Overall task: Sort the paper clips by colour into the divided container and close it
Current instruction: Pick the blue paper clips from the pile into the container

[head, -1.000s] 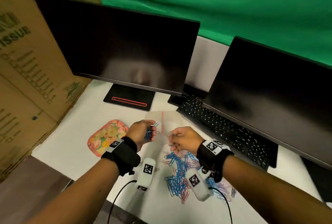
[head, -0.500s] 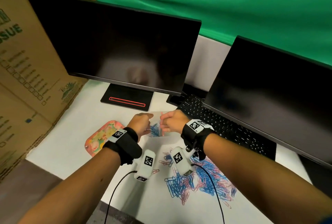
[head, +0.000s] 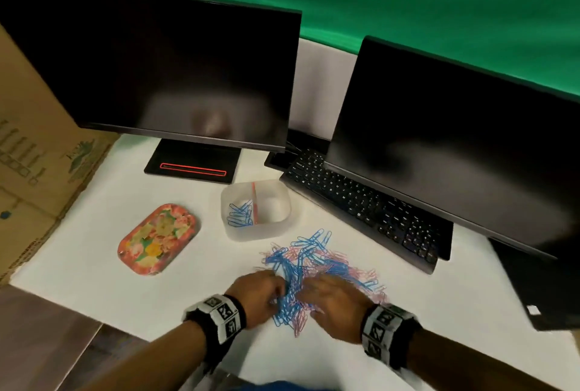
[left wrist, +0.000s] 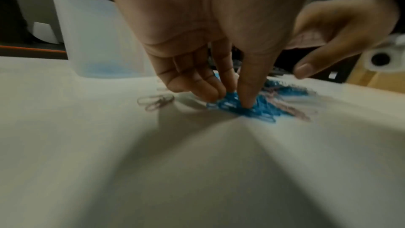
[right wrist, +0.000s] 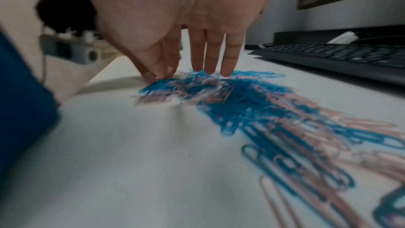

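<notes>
A translucent container (head: 260, 235) with a pink divider (head: 254, 202) stands open; blue clips (head: 240, 214) lie in its left compartment, and the right one looks bare. A mixed pile of blue and pink paper clips (head: 317, 258) is spread in front of it. My left hand (head: 279, 296) is at the pile's near left edge, and in the left wrist view its thumb and fingers (left wrist: 232, 100) pinch a bunch of blue clips (left wrist: 263, 110) on the table. My right hand (head: 309, 296) hovers over the pile (right wrist: 252, 103) with straight fingers (right wrist: 210, 58) pointing down.
A flowered oblong piece (head: 158, 238) lies left of the container. A black keyboard (head: 361, 202) and two dark monitors (head: 163, 76) stand behind and to the right. Cardboard boxes (head: 37, 155) wall off the left side. The table edge runs close under my wrists.
Both hands have come down from the container to the near side of the pile. The blue clips my left hand held now lie in the left compartment.
</notes>
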The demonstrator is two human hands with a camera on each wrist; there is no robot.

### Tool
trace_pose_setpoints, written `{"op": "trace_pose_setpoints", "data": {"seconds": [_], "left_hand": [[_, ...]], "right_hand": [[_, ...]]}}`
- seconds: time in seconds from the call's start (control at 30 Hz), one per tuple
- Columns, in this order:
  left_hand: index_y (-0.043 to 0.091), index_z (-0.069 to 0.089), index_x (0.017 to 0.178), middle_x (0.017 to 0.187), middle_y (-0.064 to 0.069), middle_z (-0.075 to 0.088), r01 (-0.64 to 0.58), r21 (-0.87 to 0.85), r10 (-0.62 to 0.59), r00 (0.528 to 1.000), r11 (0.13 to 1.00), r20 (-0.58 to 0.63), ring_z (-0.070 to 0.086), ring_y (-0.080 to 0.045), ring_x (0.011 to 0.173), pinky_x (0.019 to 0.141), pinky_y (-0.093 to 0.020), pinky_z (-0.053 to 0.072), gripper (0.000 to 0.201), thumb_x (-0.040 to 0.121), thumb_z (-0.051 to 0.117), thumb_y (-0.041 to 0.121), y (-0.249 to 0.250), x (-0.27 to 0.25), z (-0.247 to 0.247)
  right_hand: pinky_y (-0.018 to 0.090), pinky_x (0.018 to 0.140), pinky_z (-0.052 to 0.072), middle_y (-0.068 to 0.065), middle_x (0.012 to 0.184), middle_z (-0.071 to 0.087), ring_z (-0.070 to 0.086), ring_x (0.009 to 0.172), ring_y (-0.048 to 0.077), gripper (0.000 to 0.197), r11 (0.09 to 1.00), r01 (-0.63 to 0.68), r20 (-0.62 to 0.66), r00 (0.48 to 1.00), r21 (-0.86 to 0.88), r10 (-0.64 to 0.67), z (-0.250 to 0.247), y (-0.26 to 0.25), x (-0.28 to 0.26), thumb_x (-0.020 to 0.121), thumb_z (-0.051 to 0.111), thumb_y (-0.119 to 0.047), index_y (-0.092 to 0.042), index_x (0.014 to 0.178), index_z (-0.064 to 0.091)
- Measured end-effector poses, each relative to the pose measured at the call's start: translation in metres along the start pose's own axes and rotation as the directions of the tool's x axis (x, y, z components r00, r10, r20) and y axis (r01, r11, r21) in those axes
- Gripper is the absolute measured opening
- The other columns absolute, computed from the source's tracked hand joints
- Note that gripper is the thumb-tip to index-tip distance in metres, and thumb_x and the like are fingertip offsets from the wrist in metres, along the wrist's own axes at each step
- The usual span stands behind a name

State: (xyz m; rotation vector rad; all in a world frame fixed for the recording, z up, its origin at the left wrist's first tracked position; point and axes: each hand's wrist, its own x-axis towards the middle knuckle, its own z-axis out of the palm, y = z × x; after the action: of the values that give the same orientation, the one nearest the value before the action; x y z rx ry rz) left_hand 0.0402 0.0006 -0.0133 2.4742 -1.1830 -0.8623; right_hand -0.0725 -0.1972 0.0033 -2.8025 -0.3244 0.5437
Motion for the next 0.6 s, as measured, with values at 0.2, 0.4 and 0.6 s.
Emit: {"op": "trace_pose_setpoints", "data": {"seconds": [0.2, 0.4, 0.6], "left_hand": [[0.027, 0.054, 0.109, 0.109, 0.005, 0.056, 0.048, 0.004, -0.048, 0.998, 0.999, -0.027, 0.057, -0.018, 0.103, 0.085, -0.029, 0.047, 0.032, 0.078, 0.062, 0.032, -0.005, 0.002, 0.008], [0.028, 0.053, 0.114, 0.117, 0.007, 0.054, 0.093, -0.011, -0.094, 0.995, 0.996, -0.043, 0.057, -0.017, 0.108, 0.088, -0.028, 0.047, 0.043, 0.074, 0.064, 0.02, -0.016, -0.004, 0.011], [0.027, 0.056, 0.118, 0.121, 0.006, 0.053, 0.139, 0.048, -0.131, 0.981, 0.989, -0.14, 0.057, -0.02, 0.11, 0.085, -0.03, 0.046, 0.034, 0.084, 0.053, 0.024, -0.012, -0.01, 0.013]], "right_hand": [[0.045, 0.098, 0.045, 0.002, 0.143, 0.048, 0.052, 0.127, 0.024, 0.065, 0.986, 0.109, 0.161, 0.983, -0.123, -0.089, 0.027, -0.013, -0.005, 0.071, 0.058, -0.054, -0.039, 0.132, 0.042], [0.036, 0.094, 0.05, -0.005, 0.128, 0.061, 0.06, 0.115, 0.016, 0.042, 0.982, 0.074, 0.05, 0.997, -0.175, -0.066, 0.028, 0.003, -0.018, 0.076, 0.044, -0.054, -0.042, 0.113, 0.06], [0.024, 0.067, 0.052, -0.011, 0.08, 0.062, 0.061, 0.074, 0.013, 0.022, 0.993, 0.06, -0.212, 0.974, -0.102, -0.081, 0.018, -0.003, -0.002, 0.083, 0.045, -0.037, -0.031, 0.084, 0.067]]}}
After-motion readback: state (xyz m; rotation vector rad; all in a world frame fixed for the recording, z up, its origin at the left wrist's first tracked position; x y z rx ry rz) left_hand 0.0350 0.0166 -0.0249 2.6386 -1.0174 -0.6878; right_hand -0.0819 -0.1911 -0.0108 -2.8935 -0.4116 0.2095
